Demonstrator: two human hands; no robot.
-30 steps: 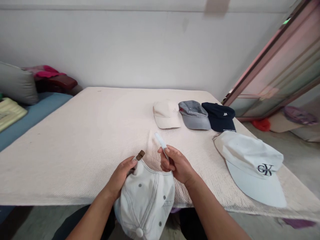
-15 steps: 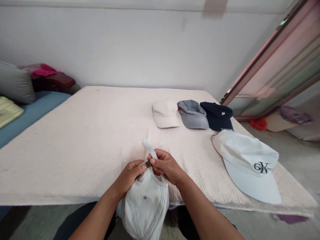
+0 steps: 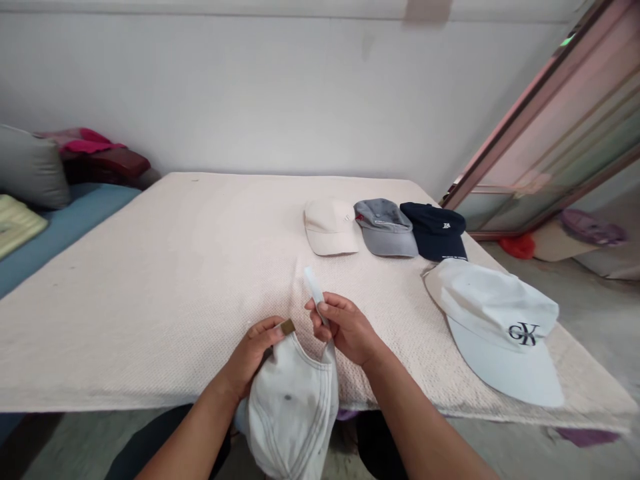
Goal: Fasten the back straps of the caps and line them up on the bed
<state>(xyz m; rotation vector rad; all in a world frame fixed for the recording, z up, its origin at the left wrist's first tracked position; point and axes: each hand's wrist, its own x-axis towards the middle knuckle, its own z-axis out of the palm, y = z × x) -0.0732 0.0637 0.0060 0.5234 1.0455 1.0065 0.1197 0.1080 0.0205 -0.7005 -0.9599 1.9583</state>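
A pale grey-white baseball cap (image 3: 293, 407) hangs at the near edge of the table, its back opening facing up. My left hand (image 3: 256, 350) pinches the cap's edge beside a brass-coloured buckle (image 3: 287, 327). The cap's loose strap (image 3: 313, 285) is held between the thumb and fingers of my right hand (image 3: 345, 327), its free end pointing up and away. Strap and buckle are apart, with a gap between my two hands. The cap's brim is mostly hidden below.
On the cloth-covered table (image 3: 165, 287), a cream cap (image 3: 327, 227), a grey cap (image 3: 385, 227) and a navy cap (image 3: 433, 230) stand in a row. A large white cap (image 3: 493, 320) lies nearer, at the right. A grey cushion (image 3: 33, 167) is at far left.
My right hand has moved slightly right with the strap, away from the buckle, which is now uncovered. The strap's end has shifted right. My left hand keeps its hold on the cap.
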